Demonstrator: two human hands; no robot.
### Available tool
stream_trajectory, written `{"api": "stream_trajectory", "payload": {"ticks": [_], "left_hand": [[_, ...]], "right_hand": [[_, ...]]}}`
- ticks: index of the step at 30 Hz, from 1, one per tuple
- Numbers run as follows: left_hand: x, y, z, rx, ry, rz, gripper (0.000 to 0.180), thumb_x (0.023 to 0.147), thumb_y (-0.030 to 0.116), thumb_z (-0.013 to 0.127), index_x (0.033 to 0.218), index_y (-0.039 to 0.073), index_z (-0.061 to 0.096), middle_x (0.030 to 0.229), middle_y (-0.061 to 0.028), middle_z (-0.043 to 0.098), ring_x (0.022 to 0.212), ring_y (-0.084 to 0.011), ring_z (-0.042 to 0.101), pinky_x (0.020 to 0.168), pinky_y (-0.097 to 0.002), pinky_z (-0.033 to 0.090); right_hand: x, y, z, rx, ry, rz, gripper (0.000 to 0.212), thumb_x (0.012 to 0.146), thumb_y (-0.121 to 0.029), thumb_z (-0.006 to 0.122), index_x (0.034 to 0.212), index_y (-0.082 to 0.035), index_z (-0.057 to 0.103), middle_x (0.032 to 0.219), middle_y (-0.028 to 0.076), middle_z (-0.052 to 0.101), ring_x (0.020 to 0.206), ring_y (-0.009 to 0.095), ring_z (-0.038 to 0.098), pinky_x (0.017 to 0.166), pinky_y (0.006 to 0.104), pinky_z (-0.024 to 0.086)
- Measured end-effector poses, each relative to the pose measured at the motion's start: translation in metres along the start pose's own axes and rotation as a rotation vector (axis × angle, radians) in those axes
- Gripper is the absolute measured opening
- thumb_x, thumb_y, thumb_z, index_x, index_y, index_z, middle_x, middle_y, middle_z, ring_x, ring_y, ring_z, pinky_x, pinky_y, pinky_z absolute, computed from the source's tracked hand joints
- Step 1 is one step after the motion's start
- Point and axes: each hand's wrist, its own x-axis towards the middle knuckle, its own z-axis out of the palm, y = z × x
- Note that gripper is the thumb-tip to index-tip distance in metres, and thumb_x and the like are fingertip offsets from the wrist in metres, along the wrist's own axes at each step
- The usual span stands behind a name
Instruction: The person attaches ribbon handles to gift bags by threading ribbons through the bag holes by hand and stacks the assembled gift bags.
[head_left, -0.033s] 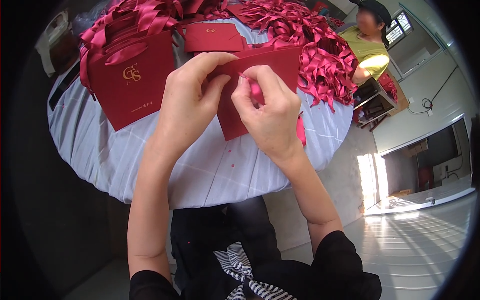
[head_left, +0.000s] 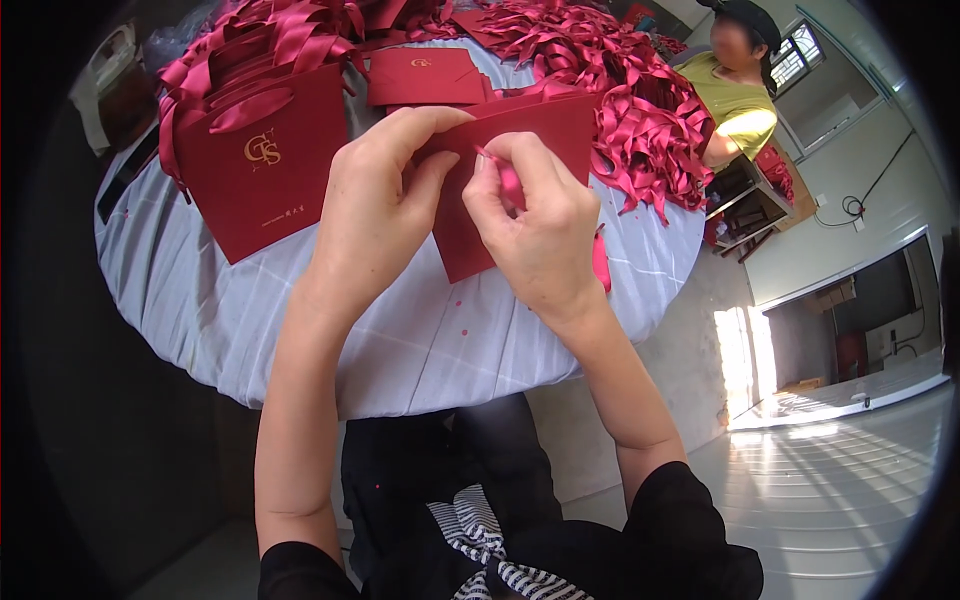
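Note:
A red paper bag (head_left: 562, 128) is held up over the table, tilted. Its upper left edge is gripped by my left hand (head_left: 372, 205), with the thumb on the near face and the fingers going behind. My right hand (head_left: 540, 232) is closed in a pinch against the bag's face. From that pinch a narrow crimson ribbon (head_left: 511, 185) shows between thumb and fingers; where its end goes is hidden. Beside my right wrist a bright pink-red piece (head_left: 601, 262) shows partly, its kind unclear.
A row of red bags with ribbon handles (head_left: 265, 190) stands at left. Flat red bags (head_left: 415, 80) lie behind my hands. A heap of crimson ribbons (head_left: 650, 130) covers the far right of the cloth-covered round table (head_left: 400, 370). Beyond it is another person (head_left: 738, 100).

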Motion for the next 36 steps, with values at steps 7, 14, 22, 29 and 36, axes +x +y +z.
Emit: {"api": "stream_trajectory", "payload": {"ticks": [7,14,22,29,36], "left_hand": [[0.001,0.004,0.001,0.057,-0.001,0.009,0.024,0.079,-0.007,0.059,0.102,-0.002,0.062,0.090,-0.0151,0.064,0.076,-0.0258,0.064,0.067,-0.0310,0.050],[0.001,0.008,0.003,0.115,-0.006,0.051,0.026,0.077,-0.008,0.059,0.102,-0.001,0.062,0.086,-0.0145,0.062,0.074,-0.0271,0.063,0.064,-0.0326,0.049],[0.000,0.011,0.003,0.135,-0.003,0.074,0.025,0.078,-0.008,0.058,0.103,-0.001,0.061,0.086,-0.0144,0.062,0.073,-0.0276,0.063,0.063,-0.0327,0.049],[-0.001,0.011,0.003,0.131,-0.004,0.071,0.026,0.079,-0.008,0.058,0.103,0.000,0.060,0.086,-0.0136,0.061,0.071,-0.0266,0.062,0.061,-0.0325,0.048],[-0.001,0.013,0.002,0.128,-0.018,0.034,0.026,0.078,-0.008,0.058,0.103,0.000,0.060,0.087,-0.0129,0.061,0.069,-0.0257,0.061,0.061,-0.0316,0.048]], "right_hand": [[-0.001,0.002,-0.005,-0.115,-0.065,-0.050,0.010,0.079,-0.002,0.063,0.087,-0.002,0.058,0.067,0.012,0.060,0.051,0.023,0.059,0.045,0.0333,0.045],[0.001,-0.002,-0.007,-0.112,-0.089,-0.015,0.009,0.077,-0.001,0.062,0.085,-0.002,0.059,0.069,0.013,0.061,0.053,0.026,0.060,0.047,0.0346,0.047],[0.000,0.000,-0.009,-0.083,-0.102,-0.018,0.009,0.079,-0.001,0.061,0.088,-0.001,0.058,0.073,0.014,0.062,0.056,0.029,0.061,0.050,0.0355,0.049],[-0.002,0.000,-0.010,-0.073,-0.097,-0.024,0.010,0.081,-0.003,0.061,0.091,-0.001,0.058,0.077,0.014,0.063,0.060,0.030,0.063,0.053,0.0363,0.050],[0.003,-0.002,-0.014,-0.161,-0.200,-0.027,0.008,0.083,-0.006,0.060,0.088,-0.001,0.056,0.075,0.014,0.061,0.062,0.032,0.062,0.053,0.0390,0.050]]}}
